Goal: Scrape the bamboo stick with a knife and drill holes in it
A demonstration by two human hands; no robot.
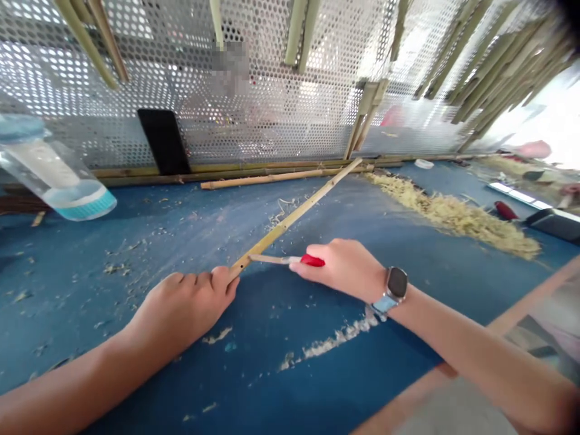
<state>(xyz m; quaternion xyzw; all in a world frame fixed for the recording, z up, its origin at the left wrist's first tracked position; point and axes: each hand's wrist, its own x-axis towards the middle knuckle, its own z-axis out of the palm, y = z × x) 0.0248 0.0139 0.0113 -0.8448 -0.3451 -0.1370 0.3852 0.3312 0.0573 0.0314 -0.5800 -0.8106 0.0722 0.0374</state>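
My left hand is closed around the near end of a long, flat bamboo strip, which slants up and away to the right over the blue table. Small dark holes dot the strip. In my right hand, fingers wrapped, is a knife with a red handle. Its narrow blade points left, and the tip meets the strip just beyond my left fingers. Most of the knife's handle is hidden inside my grip. A watch with a light blue band sits on my right wrist.
A heap of pale shavings lies at the right. Bamboo poles lie along the perforated metal panel, where a black phone leans. At the left a clear bottle tilts. Another red-handled tool is far right.
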